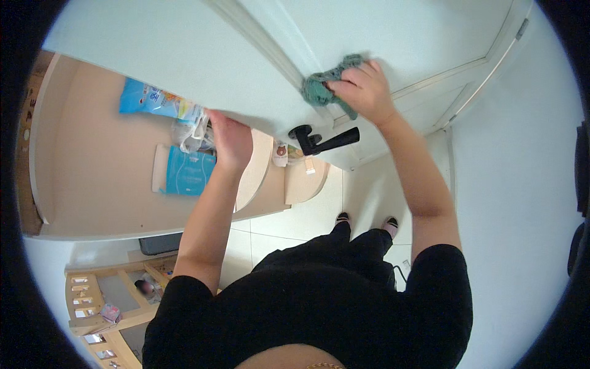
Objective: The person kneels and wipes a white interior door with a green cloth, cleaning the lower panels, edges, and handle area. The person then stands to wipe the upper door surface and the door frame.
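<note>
My right hand [362, 92] presses a crumpled green cloth [320, 90] against the face of a white panelled door [193, 60], beside its raised moulding. Below the cloth a black lever handle [325, 140] sticks out from the door. At the door's edge is my left hand [233, 140], gripping it with the fingers hidden behind. Just past this hand, on a light wood shelf unit [106, 170], lie a blue printed packet [152, 99], a clear plastic bag [191, 133] and a flat turquoise pack [190, 170].
Rounded corner shelves [306, 184] beneath the door handle carry small packages. A wooden bed frame [131, 318] stands at the lower left, with a person [145, 288] partly visible there. White wall [516, 184] rises at the right. Pale tiles [276, 230] cover the floor around my feet.
</note>
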A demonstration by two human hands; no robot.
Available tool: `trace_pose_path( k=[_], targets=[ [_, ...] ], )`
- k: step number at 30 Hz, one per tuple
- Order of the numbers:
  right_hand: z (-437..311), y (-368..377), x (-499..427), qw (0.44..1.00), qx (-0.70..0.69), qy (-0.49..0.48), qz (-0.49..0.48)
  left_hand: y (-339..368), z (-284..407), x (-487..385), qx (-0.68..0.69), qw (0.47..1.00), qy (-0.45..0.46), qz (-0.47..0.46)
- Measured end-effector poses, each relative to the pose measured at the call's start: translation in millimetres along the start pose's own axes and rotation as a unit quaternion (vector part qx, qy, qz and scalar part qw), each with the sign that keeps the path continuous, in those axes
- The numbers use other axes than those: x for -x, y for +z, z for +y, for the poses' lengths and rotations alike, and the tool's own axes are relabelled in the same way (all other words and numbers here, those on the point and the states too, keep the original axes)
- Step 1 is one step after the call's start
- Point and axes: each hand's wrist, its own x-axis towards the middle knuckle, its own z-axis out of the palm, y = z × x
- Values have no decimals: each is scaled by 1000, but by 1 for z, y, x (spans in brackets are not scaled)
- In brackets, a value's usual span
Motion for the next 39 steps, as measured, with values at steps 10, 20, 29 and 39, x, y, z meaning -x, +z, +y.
trace_pose_path(
  k=[10, 20, 29, 39],
  targets=[
    [-16, 50, 149, 973, -27, 191, -129, -3, -5, 1, -2, 997, -3, 79],
    [103, -38, 143, 833, 172, 521, 67, -33, -63, 18, 2, 991, -12, 134],
    [71, -19, 160, 849, -18, 521, 85, -17, -56, 20, -14, 977, -16, 210],
    [122, -53, 152, 870, -9, 458, 184, 35, -54, 13, -93, 943, 11, 319]
  ],
)
